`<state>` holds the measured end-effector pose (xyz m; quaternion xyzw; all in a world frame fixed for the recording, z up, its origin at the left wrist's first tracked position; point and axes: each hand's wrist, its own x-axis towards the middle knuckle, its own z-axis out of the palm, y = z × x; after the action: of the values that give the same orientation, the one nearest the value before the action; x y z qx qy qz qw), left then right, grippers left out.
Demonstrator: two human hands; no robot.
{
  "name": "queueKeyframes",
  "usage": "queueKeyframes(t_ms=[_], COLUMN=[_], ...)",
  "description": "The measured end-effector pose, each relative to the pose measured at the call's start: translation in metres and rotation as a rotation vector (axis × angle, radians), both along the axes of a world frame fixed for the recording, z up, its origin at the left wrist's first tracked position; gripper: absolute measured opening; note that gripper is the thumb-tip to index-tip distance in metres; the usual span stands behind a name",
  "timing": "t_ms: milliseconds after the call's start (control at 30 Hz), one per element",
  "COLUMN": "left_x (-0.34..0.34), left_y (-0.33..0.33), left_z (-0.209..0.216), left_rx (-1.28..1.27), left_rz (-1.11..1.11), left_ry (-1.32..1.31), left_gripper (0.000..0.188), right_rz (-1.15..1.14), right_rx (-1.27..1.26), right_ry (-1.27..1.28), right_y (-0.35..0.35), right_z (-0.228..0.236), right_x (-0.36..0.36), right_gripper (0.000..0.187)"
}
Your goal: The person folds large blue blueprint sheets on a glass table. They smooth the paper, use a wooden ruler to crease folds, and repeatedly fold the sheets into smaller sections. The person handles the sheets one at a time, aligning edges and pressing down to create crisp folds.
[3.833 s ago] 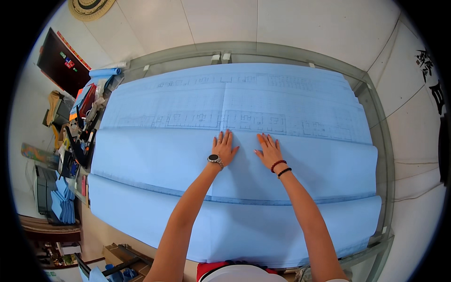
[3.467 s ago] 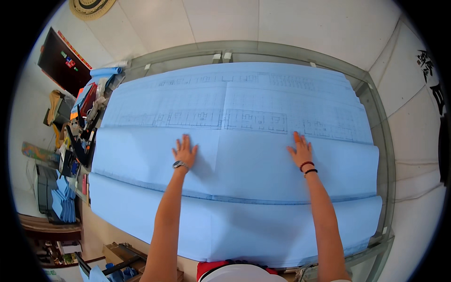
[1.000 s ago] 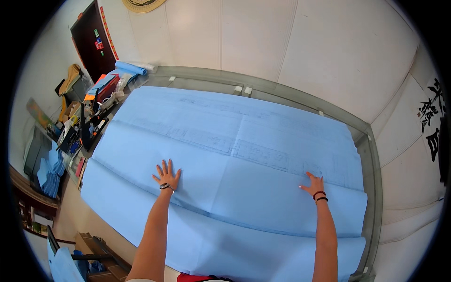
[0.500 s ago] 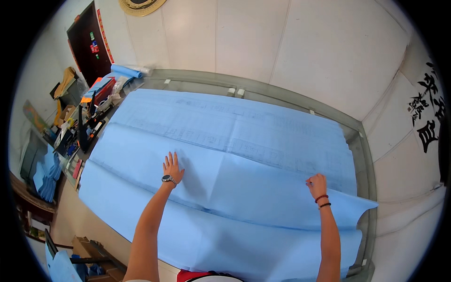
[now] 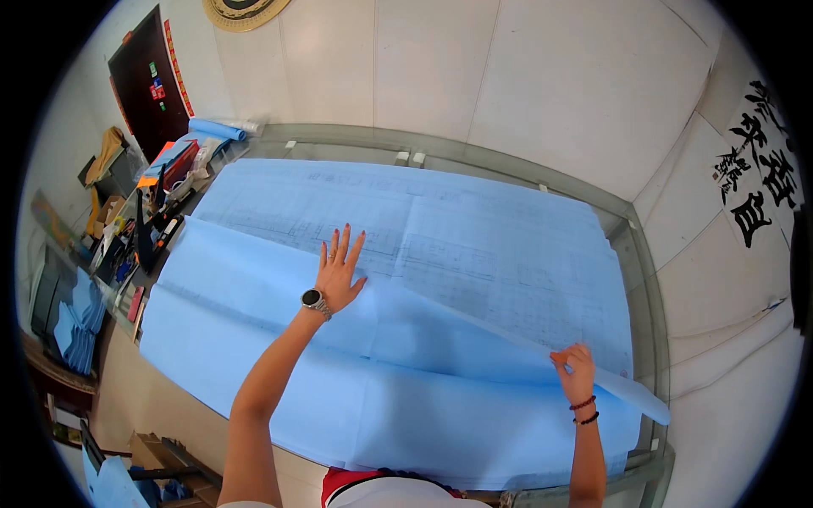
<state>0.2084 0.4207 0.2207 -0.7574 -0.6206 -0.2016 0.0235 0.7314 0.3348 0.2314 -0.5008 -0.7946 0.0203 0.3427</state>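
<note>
A large blue drawing sheet with fine printed plan lines covers most of the glass table. Its near part is folded over, and the blank blue back of the flap faces up. My left hand, with a watch on the wrist, is open with fingers spread, by the flap's far edge. Whether its palm presses down cannot be seen. At the right, my right hand, with two bead bracelets, pinches the raised far edge of the flap. Toward the right end, the flap's corner stands out over the table's edge.
The glass table's greenish rim shows along the back and right. To the left, a cluttered side surface holds a black tool, a red box and a blue paper roll. Folded blue sheets lie at far left.
My right hand has drawn the flap's edge toward me, uncovering more printed lines. My left hand has shifted farther away and slightly right. The view has also turned a little.
</note>
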Motion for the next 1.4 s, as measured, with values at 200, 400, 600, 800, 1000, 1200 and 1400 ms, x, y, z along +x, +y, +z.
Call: queueKeyframes(t_ms=[200,400,600,800,1000,1200,1400], left_x=[-0.002,-0.017,-0.014,-0.002,0.003,0.032,0.061], left_y=[-0.055,-0.117,-0.175,-0.224,-0.277,-0.248,-0.118], left_z=[0.026,0.008,0.006,-0.015,-0.061,-0.061,-0.059], left_rx=[-0.138,-0.173,-0.135,-0.147,-0.344,-0.32,-0.273], left_rz=[-0.191,-0.319,-0.467,-0.682,-0.884,-1.186,-0.685], left_ry=[0.184,0.4,0.551,0.593,0.611,0.42,0.155], left_gripper=[0.064,0.036,0.036,0.033,0.047,0.051,0.068], right_rz=[0.07,0.083,0.321,0.193,0.294,0.438,0.549], right_rx=[-0.18,-0.376,-0.611,-0.643,-0.676,-0.689,-0.607], right_ry=[0.068,0.054,-0.17,-0.012,-0.055,-0.306,-0.319], right_y=[-0.066,-0.107,-0.114,-0.089,-0.053,-0.028,0.014], right_z=[-0.001,-0.013,0.007,0.001,-0.033,-0.084,-0.092], right_x=[0.008,0.015,0.025,0.003,-0.042,-0.07,-0.087], right_gripper=[0.023,0.031,0.023,0.04,0.06,0.06,0.049])
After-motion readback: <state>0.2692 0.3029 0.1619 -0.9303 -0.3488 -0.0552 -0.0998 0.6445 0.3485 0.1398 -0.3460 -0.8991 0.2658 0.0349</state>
